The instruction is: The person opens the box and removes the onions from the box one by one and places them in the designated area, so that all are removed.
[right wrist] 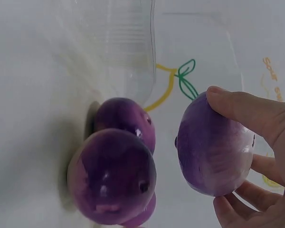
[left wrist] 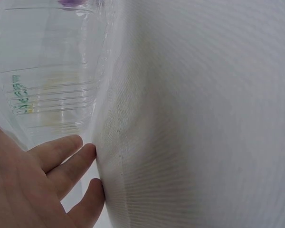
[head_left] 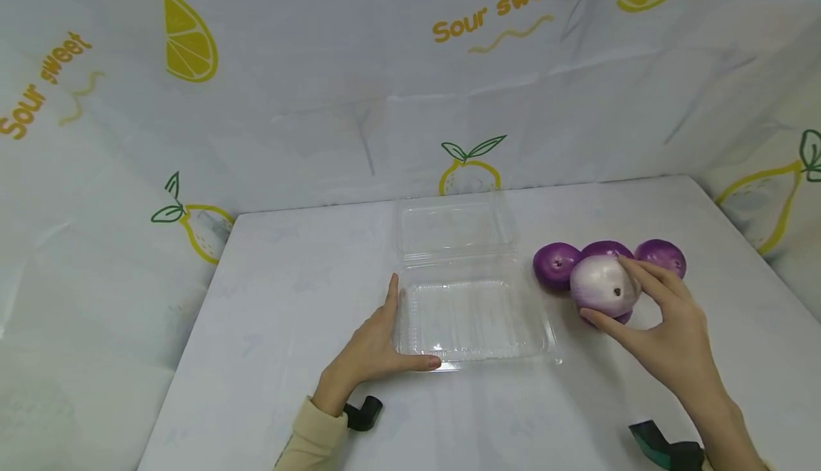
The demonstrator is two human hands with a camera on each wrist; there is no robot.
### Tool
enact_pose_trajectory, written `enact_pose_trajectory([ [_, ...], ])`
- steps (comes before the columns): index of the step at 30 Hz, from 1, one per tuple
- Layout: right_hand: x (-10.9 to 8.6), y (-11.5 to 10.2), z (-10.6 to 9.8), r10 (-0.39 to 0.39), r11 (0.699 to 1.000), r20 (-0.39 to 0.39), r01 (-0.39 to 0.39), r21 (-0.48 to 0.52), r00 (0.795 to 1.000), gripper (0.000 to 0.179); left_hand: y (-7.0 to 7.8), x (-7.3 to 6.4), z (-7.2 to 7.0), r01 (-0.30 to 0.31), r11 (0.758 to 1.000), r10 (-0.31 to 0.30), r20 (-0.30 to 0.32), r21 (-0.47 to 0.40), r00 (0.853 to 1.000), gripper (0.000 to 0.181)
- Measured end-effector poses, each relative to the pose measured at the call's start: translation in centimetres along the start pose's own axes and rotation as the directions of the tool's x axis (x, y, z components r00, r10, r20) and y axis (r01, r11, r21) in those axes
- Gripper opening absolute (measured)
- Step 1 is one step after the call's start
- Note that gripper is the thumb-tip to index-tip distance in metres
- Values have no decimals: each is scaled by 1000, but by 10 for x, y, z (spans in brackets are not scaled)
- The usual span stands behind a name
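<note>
A pale purple-and-white onion (head_left: 604,286) is gripped between the thumb and fingers of my right hand (head_left: 673,328), raised above the other onions. In the right wrist view this onion (right wrist: 213,145) hangs clear of the darker onions (right wrist: 111,175). My left hand (head_left: 372,346) rests at the left side of a clear plastic clamshell box (head_left: 474,321), thumb along its front edge and fingers along its left wall. The box lies open, its lid (head_left: 455,225) folded back toward the rear. In the left wrist view, the left hand (left wrist: 42,180) has its fingers extended beside the clear plastic.
Purple onions (head_left: 556,266) lie grouped right of the box, one partly hidden beneath the held onion. The white table (head_left: 288,300) meets a hanging cloth (head_left: 308,86) printed with lemons and lettering. Dark wrist mounts (head_left: 364,414) show near both sleeves.
</note>
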State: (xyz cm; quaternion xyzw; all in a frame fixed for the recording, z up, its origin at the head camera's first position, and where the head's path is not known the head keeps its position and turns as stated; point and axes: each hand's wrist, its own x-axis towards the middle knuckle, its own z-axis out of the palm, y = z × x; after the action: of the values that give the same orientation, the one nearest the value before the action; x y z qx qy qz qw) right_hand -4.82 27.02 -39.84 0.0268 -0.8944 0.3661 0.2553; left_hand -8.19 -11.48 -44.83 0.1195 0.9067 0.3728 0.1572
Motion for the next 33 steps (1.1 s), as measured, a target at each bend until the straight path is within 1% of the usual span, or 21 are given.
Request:
enact_pose_trajectory([
  [3,-1,8,-8,50,998,-28,-51,-31,998,89,0,0,0,-4,1000,4,3,-5,1000,147],
  [8,-4,24,-21,141,989,-77,-144,-37,987,86,0,0,0,-6,1000,6,3,4,1000,148],
  [11,-5,33,-27,192,979,-93,-197,-43,977,84,-1,1,0,-6,1000,6,2,8,1000,147],
  [15,-7,44,-32,239,968,-96,-244,-52,966,83,-1,1,1,-6,1000,6,0,12,1000,147],
  [23,-11,57,-37,271,957,-58,-275,-88,961,83,-2,1,2,-6,1000,6,-5,19,1000,148],
  [33,-15,73,-40,262,959,-11,-262,-107,965,84,-1,0,1,-7,1000,8,-5,16,1000,148],
])
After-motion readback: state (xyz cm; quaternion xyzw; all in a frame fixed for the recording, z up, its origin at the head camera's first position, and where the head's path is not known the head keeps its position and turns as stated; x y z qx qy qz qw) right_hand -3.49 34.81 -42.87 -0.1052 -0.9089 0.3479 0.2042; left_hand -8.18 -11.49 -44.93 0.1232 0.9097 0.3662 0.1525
